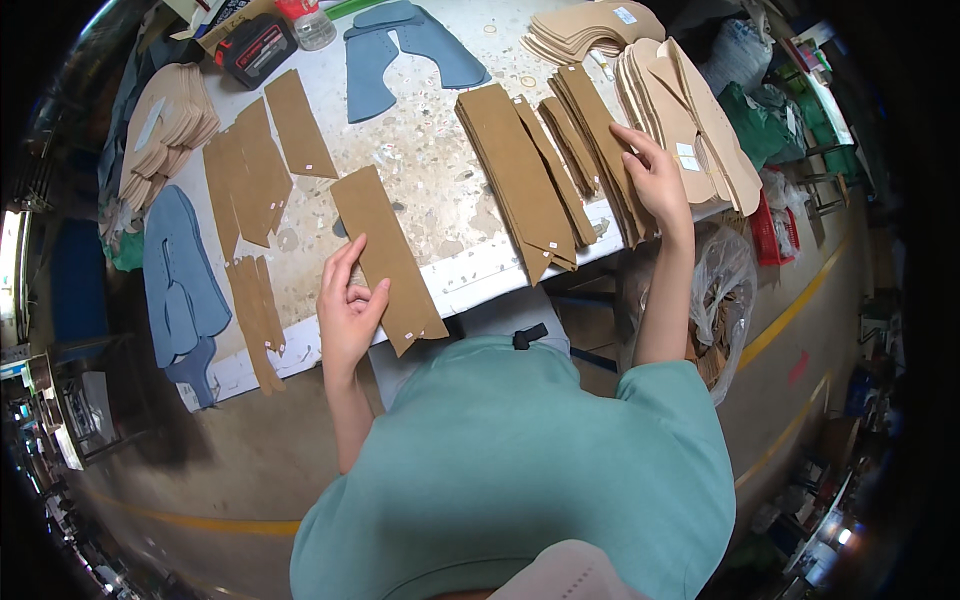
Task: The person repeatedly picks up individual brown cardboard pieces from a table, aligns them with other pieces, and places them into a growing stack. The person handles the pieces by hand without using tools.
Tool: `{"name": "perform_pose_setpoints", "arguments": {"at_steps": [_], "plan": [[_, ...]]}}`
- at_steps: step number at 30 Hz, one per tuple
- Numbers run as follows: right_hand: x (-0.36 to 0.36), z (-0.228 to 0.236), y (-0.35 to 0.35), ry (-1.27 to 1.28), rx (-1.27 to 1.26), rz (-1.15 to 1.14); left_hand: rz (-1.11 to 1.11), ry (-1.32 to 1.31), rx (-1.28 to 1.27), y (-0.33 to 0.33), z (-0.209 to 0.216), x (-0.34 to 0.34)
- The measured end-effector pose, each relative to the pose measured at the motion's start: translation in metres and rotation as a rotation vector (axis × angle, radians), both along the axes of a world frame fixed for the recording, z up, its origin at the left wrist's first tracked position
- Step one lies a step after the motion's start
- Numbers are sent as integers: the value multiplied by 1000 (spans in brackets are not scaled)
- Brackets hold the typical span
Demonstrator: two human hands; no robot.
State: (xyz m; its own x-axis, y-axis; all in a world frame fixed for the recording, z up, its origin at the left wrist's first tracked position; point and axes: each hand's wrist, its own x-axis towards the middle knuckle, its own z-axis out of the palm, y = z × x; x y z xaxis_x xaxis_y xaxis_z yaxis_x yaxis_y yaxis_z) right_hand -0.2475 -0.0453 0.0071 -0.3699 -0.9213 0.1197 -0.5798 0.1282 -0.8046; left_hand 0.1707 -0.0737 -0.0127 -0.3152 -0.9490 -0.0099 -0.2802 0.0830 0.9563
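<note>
A long brown cut piece (385,250) lies slanted on the table, its pointed end hanging over the front edge. My left hand (350,310) rests at its left side, index finger and thumb spread and touching it, the other fingers loosely curled. On the right, a stack of narrow brown pieces (598,140) leans toward the front edge. My right hand (656,180) is at this stack's right side, index finger stretched onto it and thumb apart. Whether its fingertips pinch a sheet is too small to tell. Between the hands lie a wider brown stack (510,170) and shorter brown strips (568,145).
More brown pieces (245,175) are spread at the left. Blue-grey cut pieces lie at the back (410,50) and left edge (180,270). Beige stacks stand left (165,130) and right (690,110). A black battery pack (256,50) sits beside a bottle (310,25).
</note>
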Motion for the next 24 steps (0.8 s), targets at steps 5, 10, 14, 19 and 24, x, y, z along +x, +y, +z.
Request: {"name": "perform_pose_setpoints", "arguments": {"at_steps": [5, 10, 14, 19, 24], "plan": [[21, 10, 20, 312, -4, -92, 3, -4, 4, 1, 2, 0], [51, 10, 55, 522, 124, -230, 7, -25, 11, 2, 6, -2], [58, 8, 59, 415, 125, -308, 1, -34, 27, 2, 9, -2], [78, 24, 49, 557, -84, -263, -11, 18, 48, 6, 8, 0], [151, 28, 42, -99, -131, 168, 1, 5, 87, 10, 5, 1]]}}
